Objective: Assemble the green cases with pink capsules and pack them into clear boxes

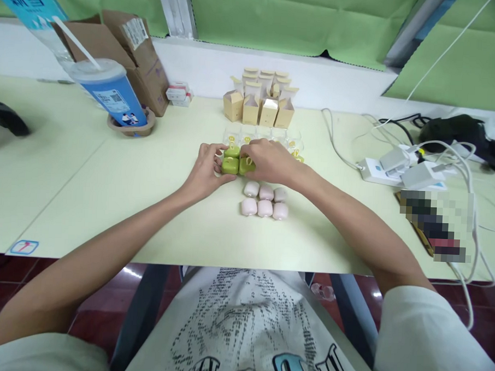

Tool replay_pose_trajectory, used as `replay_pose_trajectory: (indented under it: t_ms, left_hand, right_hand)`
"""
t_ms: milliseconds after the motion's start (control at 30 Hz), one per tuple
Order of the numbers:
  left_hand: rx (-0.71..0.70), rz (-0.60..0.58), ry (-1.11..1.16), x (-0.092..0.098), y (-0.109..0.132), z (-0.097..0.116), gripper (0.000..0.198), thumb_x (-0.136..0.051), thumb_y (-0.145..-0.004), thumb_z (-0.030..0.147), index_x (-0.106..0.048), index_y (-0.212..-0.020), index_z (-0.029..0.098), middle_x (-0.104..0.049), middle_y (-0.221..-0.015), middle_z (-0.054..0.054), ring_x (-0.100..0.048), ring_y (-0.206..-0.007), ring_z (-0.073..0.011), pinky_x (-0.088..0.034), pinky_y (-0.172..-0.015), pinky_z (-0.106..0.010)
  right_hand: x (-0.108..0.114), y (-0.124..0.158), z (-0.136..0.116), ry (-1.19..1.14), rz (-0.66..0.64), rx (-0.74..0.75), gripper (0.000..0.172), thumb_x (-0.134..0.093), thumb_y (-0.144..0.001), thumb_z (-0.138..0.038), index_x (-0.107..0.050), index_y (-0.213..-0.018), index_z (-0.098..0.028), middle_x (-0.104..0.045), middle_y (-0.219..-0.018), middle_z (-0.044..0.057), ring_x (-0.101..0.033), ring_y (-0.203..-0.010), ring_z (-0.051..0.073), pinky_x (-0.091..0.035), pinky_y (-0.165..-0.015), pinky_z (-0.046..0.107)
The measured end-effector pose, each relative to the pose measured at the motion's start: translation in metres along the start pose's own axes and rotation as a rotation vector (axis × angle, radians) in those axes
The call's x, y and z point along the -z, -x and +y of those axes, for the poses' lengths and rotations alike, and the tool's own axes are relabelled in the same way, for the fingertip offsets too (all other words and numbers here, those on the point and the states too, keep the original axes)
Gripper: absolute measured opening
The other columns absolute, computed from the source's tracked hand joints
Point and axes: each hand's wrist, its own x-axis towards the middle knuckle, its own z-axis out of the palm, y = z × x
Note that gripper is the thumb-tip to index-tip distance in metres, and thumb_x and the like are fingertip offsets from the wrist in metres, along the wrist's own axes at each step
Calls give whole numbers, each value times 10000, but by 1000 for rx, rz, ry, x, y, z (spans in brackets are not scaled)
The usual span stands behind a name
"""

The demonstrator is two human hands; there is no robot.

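Note:
Small rounded green cases stand together on the table, like earbud cases with a little ring on top. My left hand (209,169) curls along their left side, thumb at the front edge of the nearest green case (230,166) and fingers beside the green case behind it (232,151). From the right, my right hand (269,160) has its fingers closed on another green case (247,166), and the hand hides part of the group. Nearer to me lie several pale pink cases (265,208) in two rows. Behind my hands is a row of clear plastic pieces with yellow marks (247,135).
Several small open cardboard boxes (251,109) stand by the wall. On the left are a blue drink cup (116,95) in a carton holder, a brown box (144,66) and a bottle (37,12). A power strip (381,174) with cables and a phone (414,223) lie right.

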Motion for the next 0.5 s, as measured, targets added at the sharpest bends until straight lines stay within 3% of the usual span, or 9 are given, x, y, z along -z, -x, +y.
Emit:
replay_pose_trajectory:
  t_ms: [300,500]
  left_hand:
    - [11,26,-24,-1,-2,-1,763,-973,-742,156,-614,-1406,265,-532,-1343,-54,-659,-1041,-185,-664,-917,-402]
    - [-16,19,-12,0,-2,-3,778,-990,-752,190,-605,-1422,276,-535,-1362,-60,-657,-1040,-177,-669,-933,-400]
  right_hand:
    - [-2,-2,1,-40,-19,16,282,-698,-1030,-226,-771,-1274,-106,-753,-1277,213,-739,-1057,343,-401,-755,376]
    - [5,-1,5,-106,8,-24,451,-787,-997,-258,-707,-1424,-138,-691,-1397,208,-724,-1096,341,-465,-812,375]
